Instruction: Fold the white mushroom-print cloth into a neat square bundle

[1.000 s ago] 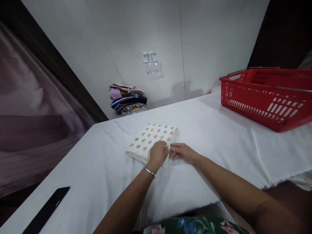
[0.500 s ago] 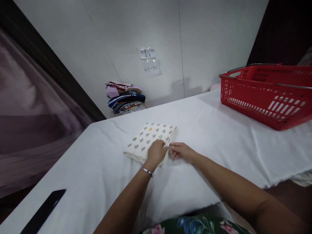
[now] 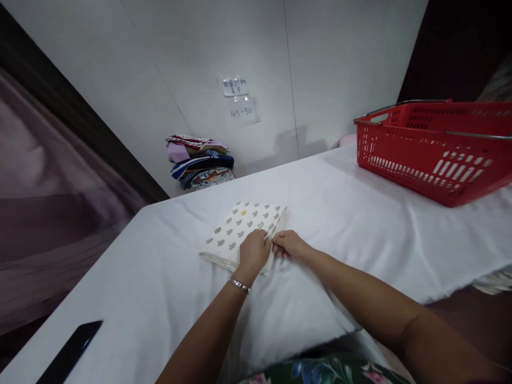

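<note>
A folded white cloth (image 3: 224, 228) printed with grey mushroom-like shapes and a few green and yellow ones lies on the white-covered table. My left hand (image 3: 255, 249) rests over its near right part, fingers curled and closed on the right edge. Beside it, my right hand (image 3: 290, 244) pinches the layered edge between thumb and fingers. Some fingertips of both hands are hidden by the cloth and by the hands themselves. A metal bracelet (image 3: 239, 285) circles my left wrist.
A red plastic basket (image 3: 416, 154) with metal handles stands at the right. Beyond the far left edge is a stack of folded fabrics (image 3: 202, 162) by the wall. A dark flat object (image 3: 72, 352) lies at the near left. Paper notes (image 3: 244, 111) hang on the wall.
My right hand's fingers, straighter before, have drawn in to a pinch at the cloth's edge. The left hand keeps its place on the cloth. The whole view has shifted slightly.
</note>
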